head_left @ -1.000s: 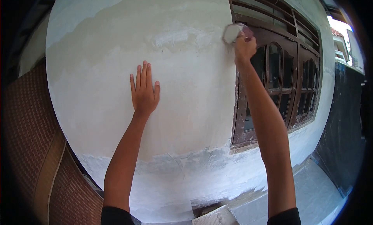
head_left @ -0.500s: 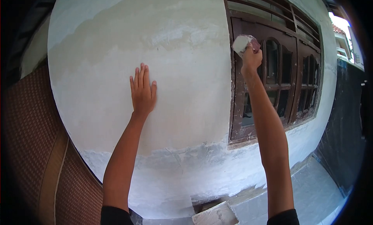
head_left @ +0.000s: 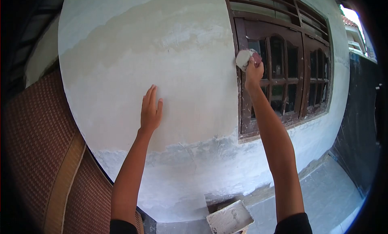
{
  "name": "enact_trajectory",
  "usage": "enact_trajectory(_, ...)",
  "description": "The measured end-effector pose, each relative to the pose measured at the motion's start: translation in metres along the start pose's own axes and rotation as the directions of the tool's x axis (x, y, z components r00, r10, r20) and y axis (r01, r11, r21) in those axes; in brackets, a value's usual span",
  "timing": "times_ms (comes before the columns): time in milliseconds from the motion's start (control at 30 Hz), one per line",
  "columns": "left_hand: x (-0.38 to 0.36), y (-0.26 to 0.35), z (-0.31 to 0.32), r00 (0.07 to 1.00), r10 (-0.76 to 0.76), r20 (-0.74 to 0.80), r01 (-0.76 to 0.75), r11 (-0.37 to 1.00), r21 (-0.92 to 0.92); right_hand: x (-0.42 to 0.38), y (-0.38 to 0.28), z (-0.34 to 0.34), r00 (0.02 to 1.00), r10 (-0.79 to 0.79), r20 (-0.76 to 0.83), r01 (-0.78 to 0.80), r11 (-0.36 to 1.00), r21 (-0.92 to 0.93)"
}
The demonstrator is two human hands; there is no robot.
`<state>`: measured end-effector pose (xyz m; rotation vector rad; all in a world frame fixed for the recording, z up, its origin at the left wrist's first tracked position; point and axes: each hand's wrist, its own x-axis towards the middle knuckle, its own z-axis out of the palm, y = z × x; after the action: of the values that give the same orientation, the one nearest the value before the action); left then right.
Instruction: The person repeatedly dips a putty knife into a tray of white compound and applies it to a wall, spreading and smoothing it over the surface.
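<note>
My right hand [head_left: 254, 74] is closed round the maroon handle of a wide paintbrush [head_left: 243, 59], its head coated in white. The brush head points left, overlapping the left edge of the brown window frame [head_left: 241, 100]. My left hand [head_left: 150, 112] is raised in front of the pale wall [head_left: 194, 108], fingers stretched upward and thumb apart, with nothing in it. White paint covers the wall's lower part unevenly, and a beige-grey band runs across its upper part.
A white-smeared paint tray [head_left: 230, 218] with a ridged bed lies on the grey tiled floor [head_left: 323, 193] at the wall's foot. Brown woven panels [head_left: 36, 133] stand along the left. A dark panel [head_left: 361, 116] stands at the right, beyond the window.
My right hand has come down and slightly left with the paintbrush, closer to the frame's left edge. My left hand is lower, turned more sideways with its fingers closer together. The view has shifted slightly.
</note>
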<state>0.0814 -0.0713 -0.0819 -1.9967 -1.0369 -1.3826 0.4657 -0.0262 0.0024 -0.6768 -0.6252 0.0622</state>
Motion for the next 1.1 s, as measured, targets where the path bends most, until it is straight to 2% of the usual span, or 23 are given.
enact_trajectory(33,-0.012,0.000,0.002,1.000,-0.019,-0.004,0.019,0.997,-0.069,-0.012,0.006,-0.014,1.000,0.000,-0.001,0.000,1.000,-0.016)
enact_trajectory(100,-0.036,0.003,0.008,0.998,-0.058,0.009,0.059,0.988,-0.146,-0.039,0.022,-0.047,0.991,0.051,0.123,-0.067,0.989,0.129)
enact_trajectory(133,-0.050,0.007,0.011,0.996,-0.092,0.015,0.093,0.974,-0.208,-0.054,0.032,-0.064,0.981,0.084,0.177,-0.106,0.988,0.117)
enact_trajectory(167,-0.065,0.010,0.014,0.994,-0.098,0.047,0.106,0.971,-0.215,-0.073,0.043,-0.082,0.980,0.107,0.166,-0.123,0.988,0.091)
enact_trajectory(267,-0.118,0.022,0.021,0.972,-0.174,0.159,0.212,0.940,-0.267,-0.136,0.070,-0.135,0.910,0.283,0.302,-0.343,0.924,0.169)
enact_trajectory(467,-0.238,0.036,0.035,0.896,-0.288,0.337,0.399,0.856,-0.330,-0.254,0.119,-0.254,0.816,0.508,0.276,-0.512,0.857,-0.061)
enact_trajectory(533,-0.287,0.039,0.047,0.881,-0.331,0.340,0.450,0.809,-0.379,-0.291,0.137,-0.298,0.765,0.584,0.272,-0.563,0.811,-0.156)
enact_trajectory(633,-0.364,0.047,0.067,0.828,-0.395,0.398,0.541,0.749,-0.383,-0.340,0.158,-0.364,0.710,0.666,0.230,-0.599,0.742,-0.300)
enact_trajectory(700,-0.416,0.057,0.078,0.773,-0.443,0.454,0.613,0.705,-0.355,-0.369,0.171,-0.408,0.675,0.708,0.207,-0.640,0.701,-0.313)
enact_trajectory(767,-0.464,0.067,0.092,0.716,-0.484,0.503,0.676,0.661,-0.326,-0.391,0.183,-0.445,0.629,0.760,0.164,-0.607,0.612,-0.507)
enact_trajectory(833,-0.515,0.080,0.104,0.641,-0.523,0.562,0.749,0.588,-0.307,-0.411,0.193,-0.479,0.604,0.784,0.142,-0.611,0.570,-0.550)
enact_trajectory(900,-0.565,0.093,0.115,0.589,-0.555,0.588,0.793,0.539,-0.285,-0.426,0.206,-0.512,0.590,0.796,0.133,-0.482,0.480,-0.734)
enact_trajectory(967,-0.611,0.110,0.124,0.500,-0.596,0.628,0.850,0.478,-0.222,-0.442,0.228,-0.545,0.579,0.809,0.103,-0.456,0.426,-0.781)
enact_trajectory(1067,-0.684,0.134,0.131,0.422,-0.613,0.668,0.891,0.415,-0.183,-0.470,0.264,-0.600,0.645,0.754,0.126,-0.199,0.324,-0.925)
enact_trajectory(1100,-0.704,0.141,0.131,0.402,-0.617,0.676,0.902,0.391,-0.180,-0.477,0.274,-0.616,0.628,0.770,0.112,-0.200,0.299,-0.933)
